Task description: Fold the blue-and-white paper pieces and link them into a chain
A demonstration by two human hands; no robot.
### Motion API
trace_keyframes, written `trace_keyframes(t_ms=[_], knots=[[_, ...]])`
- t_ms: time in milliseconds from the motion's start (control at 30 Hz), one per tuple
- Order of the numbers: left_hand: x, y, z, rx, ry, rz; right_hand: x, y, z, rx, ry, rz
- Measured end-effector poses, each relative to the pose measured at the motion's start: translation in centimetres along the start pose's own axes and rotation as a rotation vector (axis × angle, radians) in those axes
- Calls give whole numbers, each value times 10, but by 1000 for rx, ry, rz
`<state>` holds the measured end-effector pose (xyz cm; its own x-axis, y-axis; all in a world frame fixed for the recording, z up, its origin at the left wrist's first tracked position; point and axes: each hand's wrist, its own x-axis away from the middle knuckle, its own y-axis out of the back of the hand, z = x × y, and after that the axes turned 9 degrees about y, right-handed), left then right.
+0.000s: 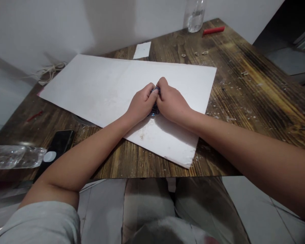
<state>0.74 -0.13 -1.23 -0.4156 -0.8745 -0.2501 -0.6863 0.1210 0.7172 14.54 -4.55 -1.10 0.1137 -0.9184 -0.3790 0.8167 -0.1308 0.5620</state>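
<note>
My left hand point(143, 101) and my right hand point(171, 101) meet above a white board point(99, 81), fingers curled inward. Between them they grip a small dark object point(154, 110) with a bluish shine and ridged, stacked-looking edges. Most of it is hidden by my fingers, so its kind cannot be made out. Both thumbs lie close together near its top. The board lies at an angle across the wooden table point(244, 101), with brownish smudges near its front edge.
At the back stand a clear bottle point(196, 17), a red stick-like piece point(213, 31) and a small white card point(142, 50). To the left are a pale cable point(49, 72), a black phone point(61, 142), a plastic bottle point(15, 156) and a thin red scrap point(35, 116). Crumbs dot the table.
</note>
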Motion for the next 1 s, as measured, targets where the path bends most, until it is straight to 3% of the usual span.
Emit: trace_keyframes(t_ms=[1000], knots=[[1, -2, 1, 52, 0, -10, 0, 0, -6, 15, 12, -46]])
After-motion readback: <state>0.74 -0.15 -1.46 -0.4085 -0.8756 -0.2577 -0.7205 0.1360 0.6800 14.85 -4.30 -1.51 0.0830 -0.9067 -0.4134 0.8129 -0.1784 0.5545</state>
